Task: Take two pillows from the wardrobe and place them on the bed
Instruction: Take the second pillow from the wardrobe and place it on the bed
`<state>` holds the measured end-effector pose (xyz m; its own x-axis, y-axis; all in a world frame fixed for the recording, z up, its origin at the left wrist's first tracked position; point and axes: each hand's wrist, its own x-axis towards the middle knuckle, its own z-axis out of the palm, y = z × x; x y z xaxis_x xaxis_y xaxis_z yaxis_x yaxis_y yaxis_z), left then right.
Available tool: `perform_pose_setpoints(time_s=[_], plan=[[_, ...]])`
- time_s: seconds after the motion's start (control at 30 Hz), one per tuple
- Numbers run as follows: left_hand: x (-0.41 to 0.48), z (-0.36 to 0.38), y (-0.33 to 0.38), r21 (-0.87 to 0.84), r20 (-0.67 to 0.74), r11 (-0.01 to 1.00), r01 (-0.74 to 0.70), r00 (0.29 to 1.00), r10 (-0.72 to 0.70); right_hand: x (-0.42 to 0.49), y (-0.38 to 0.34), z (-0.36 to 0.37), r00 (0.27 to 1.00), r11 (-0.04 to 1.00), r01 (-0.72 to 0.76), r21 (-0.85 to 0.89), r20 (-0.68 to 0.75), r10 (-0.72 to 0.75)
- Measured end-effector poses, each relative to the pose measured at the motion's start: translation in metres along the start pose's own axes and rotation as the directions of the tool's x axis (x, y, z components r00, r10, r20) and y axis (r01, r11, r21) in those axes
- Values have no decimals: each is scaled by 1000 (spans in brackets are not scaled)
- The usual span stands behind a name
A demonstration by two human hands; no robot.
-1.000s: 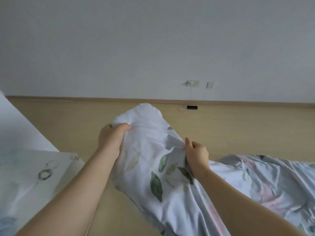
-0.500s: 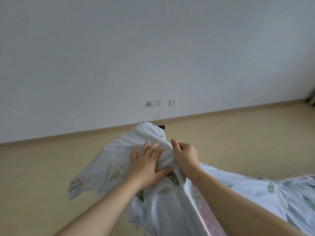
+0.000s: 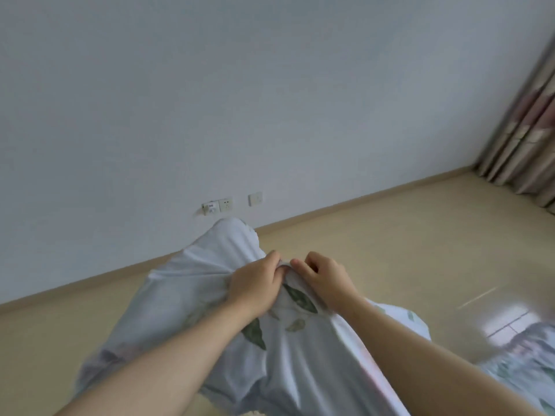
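A home bedroom; leaf-print bedding, patterned curtains, wall sockets, pale floor.

1. Left hand, forearm bare, reaches in from near left, fingers curled closed, gripping.
2. Right hand beside it, fingers bent, thumbs nearly touching.

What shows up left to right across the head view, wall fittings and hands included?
White double wall socket → white wall switch plate → left hand → right hand → striped beige-and-pink curtain.
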<state>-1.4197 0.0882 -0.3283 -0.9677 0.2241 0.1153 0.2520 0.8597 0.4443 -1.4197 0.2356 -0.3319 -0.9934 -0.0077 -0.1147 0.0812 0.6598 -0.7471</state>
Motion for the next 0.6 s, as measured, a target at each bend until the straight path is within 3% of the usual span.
perform_pose_setpoints(time_s=[0.17,0.3,0.6], plan=[[112,10,-20,-73,39,995,-69,997,72,81,38,-11,986,979,-135,-151,80,148],[188,26,-20,-142,128,986,-86,986,104,128,58,-22,959,964,-248,-94,116,258],[346,104,55,-124,311,972,-198,923,228,230,143,-100,900,915,-402,1,-181,396]])
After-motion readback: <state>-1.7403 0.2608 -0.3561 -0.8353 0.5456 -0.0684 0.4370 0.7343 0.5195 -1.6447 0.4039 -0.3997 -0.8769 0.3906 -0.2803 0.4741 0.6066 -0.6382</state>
